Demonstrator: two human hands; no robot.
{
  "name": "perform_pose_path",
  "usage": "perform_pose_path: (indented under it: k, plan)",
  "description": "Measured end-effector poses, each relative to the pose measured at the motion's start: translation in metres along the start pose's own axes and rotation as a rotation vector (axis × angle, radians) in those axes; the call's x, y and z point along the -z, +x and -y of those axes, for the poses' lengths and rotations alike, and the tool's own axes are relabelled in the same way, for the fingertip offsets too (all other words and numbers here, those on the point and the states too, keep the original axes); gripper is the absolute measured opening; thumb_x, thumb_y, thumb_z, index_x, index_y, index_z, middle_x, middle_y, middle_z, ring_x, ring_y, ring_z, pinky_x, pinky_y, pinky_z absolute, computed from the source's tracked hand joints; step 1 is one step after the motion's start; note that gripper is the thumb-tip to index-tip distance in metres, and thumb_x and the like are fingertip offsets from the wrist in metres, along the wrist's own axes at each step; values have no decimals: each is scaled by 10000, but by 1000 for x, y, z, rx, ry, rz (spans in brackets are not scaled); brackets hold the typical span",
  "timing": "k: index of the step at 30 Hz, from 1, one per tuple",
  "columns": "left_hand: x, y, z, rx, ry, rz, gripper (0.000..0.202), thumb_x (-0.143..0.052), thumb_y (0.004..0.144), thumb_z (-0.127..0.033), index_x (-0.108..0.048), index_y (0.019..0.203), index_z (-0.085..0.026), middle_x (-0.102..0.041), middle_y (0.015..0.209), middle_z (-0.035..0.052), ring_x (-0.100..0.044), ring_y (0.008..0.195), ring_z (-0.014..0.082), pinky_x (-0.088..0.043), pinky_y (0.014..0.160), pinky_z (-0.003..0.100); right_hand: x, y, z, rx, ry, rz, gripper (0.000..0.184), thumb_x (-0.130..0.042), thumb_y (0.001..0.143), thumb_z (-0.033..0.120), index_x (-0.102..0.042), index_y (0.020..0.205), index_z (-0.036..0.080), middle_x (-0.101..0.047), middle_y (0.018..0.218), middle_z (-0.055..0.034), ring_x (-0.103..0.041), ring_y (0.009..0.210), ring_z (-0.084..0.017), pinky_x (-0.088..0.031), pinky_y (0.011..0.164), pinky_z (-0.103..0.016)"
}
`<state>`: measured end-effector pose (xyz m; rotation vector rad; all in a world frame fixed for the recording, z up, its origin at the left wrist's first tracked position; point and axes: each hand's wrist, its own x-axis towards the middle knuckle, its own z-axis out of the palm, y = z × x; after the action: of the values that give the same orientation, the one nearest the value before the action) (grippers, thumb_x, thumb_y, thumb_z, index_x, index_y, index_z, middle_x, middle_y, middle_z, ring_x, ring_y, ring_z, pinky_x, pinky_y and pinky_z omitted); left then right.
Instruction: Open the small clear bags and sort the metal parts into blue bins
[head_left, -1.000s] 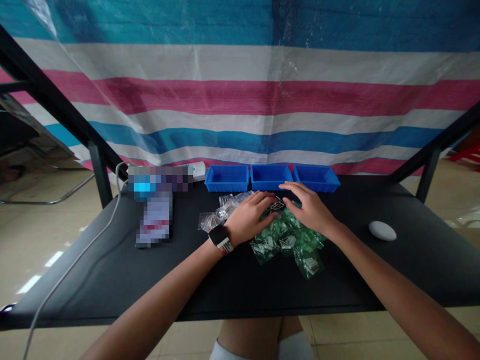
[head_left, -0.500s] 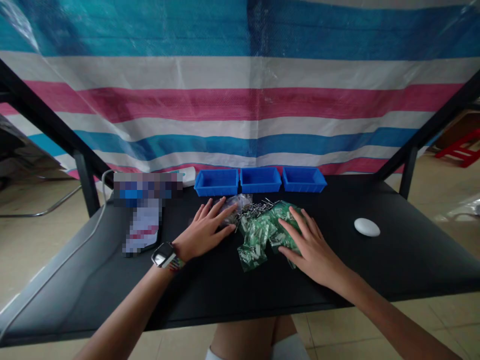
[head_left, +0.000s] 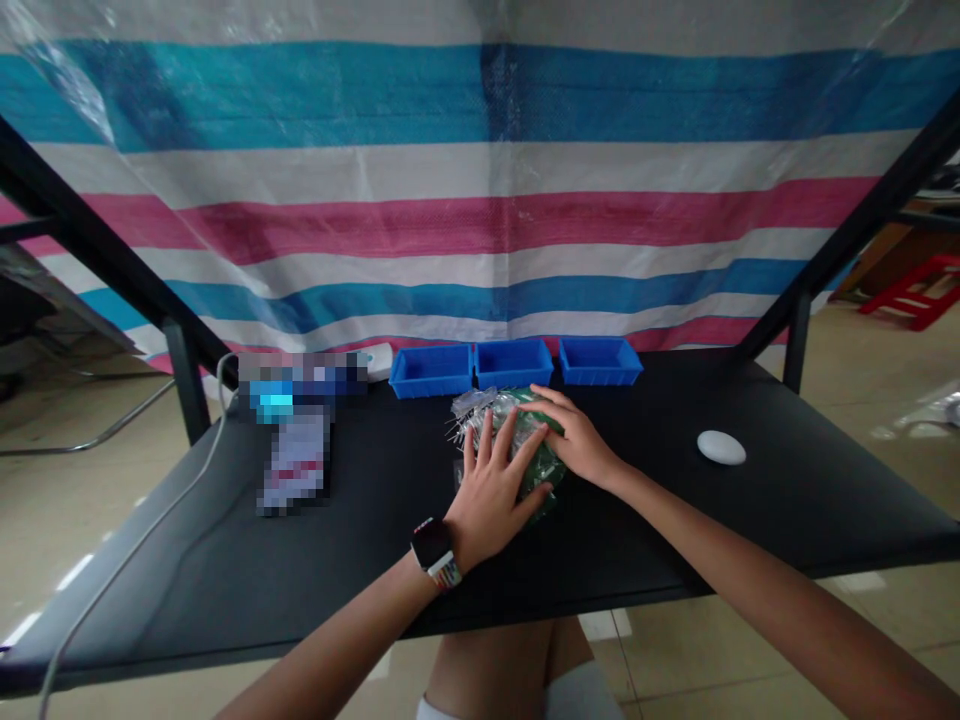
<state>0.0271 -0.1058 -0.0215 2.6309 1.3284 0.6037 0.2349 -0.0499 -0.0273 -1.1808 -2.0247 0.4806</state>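
Observation:
A heap of small plastic packets, green [head_left: 553, 470] and clear [head_left: 474, 402], lies at the middle of the black table with thin metal pieces [head_left: 455, 430] that look like screws or pins sticking out on its left. My left hand [head_left: 491, 500] rests on the near left of the heap, fingers spread and pointing away from me. From the right, my right hand [head_left: 581, 440] reaches over the heap's right side, its fingers stretched out and apart. Much of the heap is hidden under both hands. A watch [head_left: 433, 545] is on my left wrist.
Three blue bins [head_left: 433, 372] stand in a row along the back of the black table [head_left: 360, 580]. A white oval object [head_left: 721, 448] lies to the right. Blurred-out items [head_left: 296, 455] and a white cable [head_left: 199, 460] are on the left. A striped sheet [head_left: 420, 220] hangs behind.
My left hand has moved right onto the packets, and my right hand has shifted left and away from me. The heap is pushed closer together under them.

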Motion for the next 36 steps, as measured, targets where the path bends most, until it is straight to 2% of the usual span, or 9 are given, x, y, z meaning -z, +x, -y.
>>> perform_pose_path:
  k: [5,8,11,14,19,25,31,34,36]
  plan:
    - [16,9,14,30,-127,9,999,-661,927,-699,-189,1723,-323,-100,1805,107,39,1652,446,-101,1301,702,12,-22,19,-46,-50,-295,342,-477,1068,311,-716,1307,258,-523,1601,-122,-476,1512,-310,-384,1259,-568]
    - [36,14,38,-105,-137,17,979,-571,946,-759,-185,1726,-312,-140,1801,87,-1,1663,404,-74,1328,639,9,-48,52,91,-207,-186,436,-539,1042,307,-605,1469,247,-425,1681,-115,-324,1600,-334,-309,1302,-594]
    - [45,23,65,-112,-85,78,664,-357,1108,-562,-257,1712,-306,-237,1782,52,-69,1670,345,-140,1335,606,-4,-64,80,219,-330,48,655,-657,987,381,-479,1599,227,-363,1719,-142,-270,1616,-378,-319,1289,-623]
    - [40,30,83,-143,-25,171,560,-330,1130,-467,-365,1673,-334,-303,1761,26,-184,1652,334,-209,1323,593,-15,-60,88,225,-418,184,685,-734,934,465,-533,1567,297,-315,1745,-128,-214,1617,-462,-274,1257,-732]
    - [38,20,87,-114,21,166,535,-355,1132,-425,-367,1664,-372,-355,1740,14,-295,1601,322,-301,1276,603,-6,-42,67,198,-480,196,403,-597,1033,329,-657,1430,296,-503,1629,-124,-364,1562,-402,-291,1258,-707]
    - [40,-12,62,-142,-14,154,601,-435,1113,-385,-270,1691,-385,-422,1691,65,-428,1493,309,-435,1188,581,6,-29,32,170,-425,126,507,-547,963,122,-613,1449,249,-458,1658,-119,-339,1587,-337,-311,1288,-628]
    - [20,-16,39,-75,42,-26,701,-506,1063,-550,-306,1680,-283,-215,1761,174,-421,1493,392,-431,1174,618,5,-15,25,271,-282,223,695,-621,917,210,-445,1590,207,-422,1681,-140,-298,1608,-318,-284,1309,-587]
    - [22,-9,49,-36,76,-81,734,-527,1034,-615,-331,1672,-309,-207,1772,151,-350,1538,416,-379,1206,631,10,-18,21,240,-356,172,818,-700,894,322,-384,1645,246,-288,1751,-124,-183,1642,-366,-241,1308,-623]
    - [26,-1,62,-62,74,-2,801,-520,1017,-667,-275,1697,-322,-210,1777,134,-259,1589,432,-342,1228,649,13,-20,15,165,-433,130,892,-756,869,415,-363,1664,313,-176,1791,-90,-110,1647,-426,-202,1290,-685]
